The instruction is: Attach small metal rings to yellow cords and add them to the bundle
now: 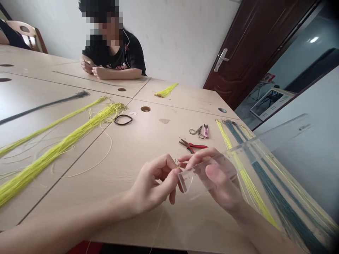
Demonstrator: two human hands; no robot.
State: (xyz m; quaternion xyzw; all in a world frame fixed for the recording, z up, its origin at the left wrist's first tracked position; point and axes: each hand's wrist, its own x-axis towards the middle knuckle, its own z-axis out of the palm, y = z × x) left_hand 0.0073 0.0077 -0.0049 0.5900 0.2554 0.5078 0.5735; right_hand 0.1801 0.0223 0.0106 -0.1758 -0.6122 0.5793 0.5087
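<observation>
My left hand [153, 185] is closed in a pinch on a thin yellow cord [178, 167] with a small metal ring at its tip. My right hand [212, 176] meets it fingertip to fingertip, pinching the same cord end. A clear plastic ruler [246, 155] lies across my right hand and runs up to the right, gripped under its fingers. Both hands hover just above the light wooden table [148, 141], near its front edge.
Red-handled pliers [192, 144], small scissors [196, 132] and a pink clipper [206, 131] lie just beyond my hands. Yellow cord bundles [53, 151] spread at left, yellow and dark cords [254, 183] at right. A black loop [123, 119] lies mid-table. A person sits across.
</observation>
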